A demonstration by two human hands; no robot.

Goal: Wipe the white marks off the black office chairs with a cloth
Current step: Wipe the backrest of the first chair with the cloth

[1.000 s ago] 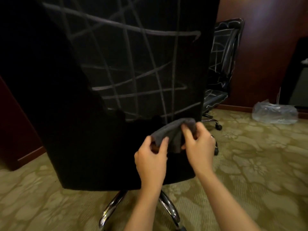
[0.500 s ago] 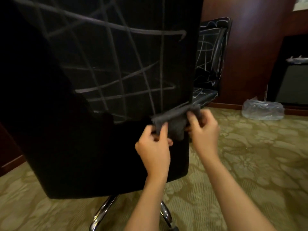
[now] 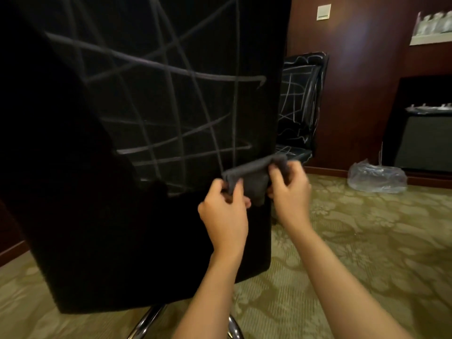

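Between pinching fingers (image 3: pixel 238 192), gray cloth (image 3: pixel 254 176)

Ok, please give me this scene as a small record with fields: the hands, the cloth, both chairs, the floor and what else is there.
left hand: grips the left end of the cloth
right hand: grips the right end
cloth: dark grey, folded, held in front of the near chair's back
near chair: black, seen from behind, crossed by many white lines, lower part without lines
far chair: black, also marked with white lines, beside the wall
floor: patterned green carpet
other: clear plastic bag on the floor near the wall
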